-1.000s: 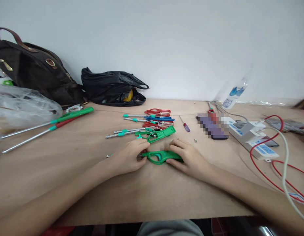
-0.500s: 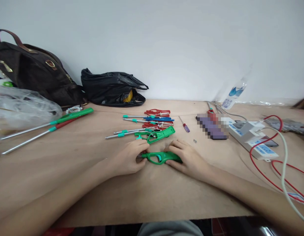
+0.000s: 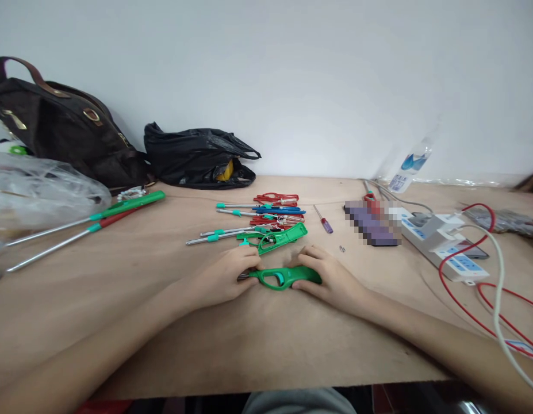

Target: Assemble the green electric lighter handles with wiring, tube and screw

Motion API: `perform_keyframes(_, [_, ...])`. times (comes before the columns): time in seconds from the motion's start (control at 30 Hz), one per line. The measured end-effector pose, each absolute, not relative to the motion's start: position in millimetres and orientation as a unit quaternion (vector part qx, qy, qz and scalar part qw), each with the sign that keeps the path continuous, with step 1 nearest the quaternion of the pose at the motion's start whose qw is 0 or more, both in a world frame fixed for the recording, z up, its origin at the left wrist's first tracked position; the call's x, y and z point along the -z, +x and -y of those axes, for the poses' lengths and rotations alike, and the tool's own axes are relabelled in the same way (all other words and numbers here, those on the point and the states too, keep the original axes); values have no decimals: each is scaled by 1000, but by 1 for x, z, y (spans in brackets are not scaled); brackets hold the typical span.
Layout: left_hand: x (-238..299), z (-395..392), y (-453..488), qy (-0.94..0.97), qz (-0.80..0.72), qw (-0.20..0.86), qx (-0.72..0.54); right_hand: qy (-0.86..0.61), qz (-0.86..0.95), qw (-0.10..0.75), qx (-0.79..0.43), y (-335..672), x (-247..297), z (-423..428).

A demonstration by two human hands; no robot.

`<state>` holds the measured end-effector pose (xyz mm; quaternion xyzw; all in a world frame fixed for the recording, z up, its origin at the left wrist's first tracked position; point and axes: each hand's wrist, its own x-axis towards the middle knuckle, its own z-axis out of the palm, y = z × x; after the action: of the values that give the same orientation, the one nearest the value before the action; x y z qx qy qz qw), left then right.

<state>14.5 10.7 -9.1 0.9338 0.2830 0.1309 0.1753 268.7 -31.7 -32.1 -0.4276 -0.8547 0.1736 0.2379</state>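
Note:
A green gas lighter (image 3: 287, 277) with a teal trigger lies level between my hands, just above or on the table. My left hand (image 3: 229, 275) is closed round its metal nozzle end. Fingers and thumb of my right hand (image 3: 324, 273) grip the handle's other end. Right behind it lies an opened green lighter body (image 3: 283, 238) with inner parts showing. Further back are opened red lighter bodies (image 3: 277, 199), a blue one (image 3: 279, 210) and several metal tubes with teal collars (image 3: 236, 213). A small screwdriver (image 3: 324, 221) with a purple handle rests to their right, near tiny metal pieces (image 3: 342, 249).
At left, two long-tubed lighters (image 3: 139, 201) lie beside a clear plastic bag (image 3: 46, 190). A brown bag (image 3: 63, 126) and a black plastic bag (image 3: 197, 155) stand behind. To the right are a phone (image 3: 376, 224), a power strip (image 3: 443, 247), cables (image 3: 497, 276) and a bottle (image 3: 410, 167).
Both hands keep their hold on the green lighter, almost in the same place. The whole view has shifted very slightly; nothing else visibly moved.

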Motion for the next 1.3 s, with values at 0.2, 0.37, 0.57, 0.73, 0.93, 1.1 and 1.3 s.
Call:
perform_keyframes(0.2, [7,-9,17,931,-288,176,-136,-422,855,247,-176,270,32,32])
perform_keyframes(0.37, [7,-9,17,932,-282,177,-146,-419,857,245,-170,270,31,32])
perform_keyframes(0.57, [8,-9,17,935,-273,171,-150,-420,858,243,-166,270,30,33])
perform_keyframes(0.73, [7,-9,17,936,-281,163,-137,-414,861,248,-160,270,31,33])
perform_keyframes(0.93, [7,-13,16,929,-279,203,-136,-428,857,234,-165,271,33,31])
perform_keyframes(1.1, [10,-16,16,909,-316,243,-121,-444,841,231,-205,271,36,29])
perform_keyframes(1.3, [11,-9,12,901,-326,262,-116,-452,822,246,-245,268,36,31])
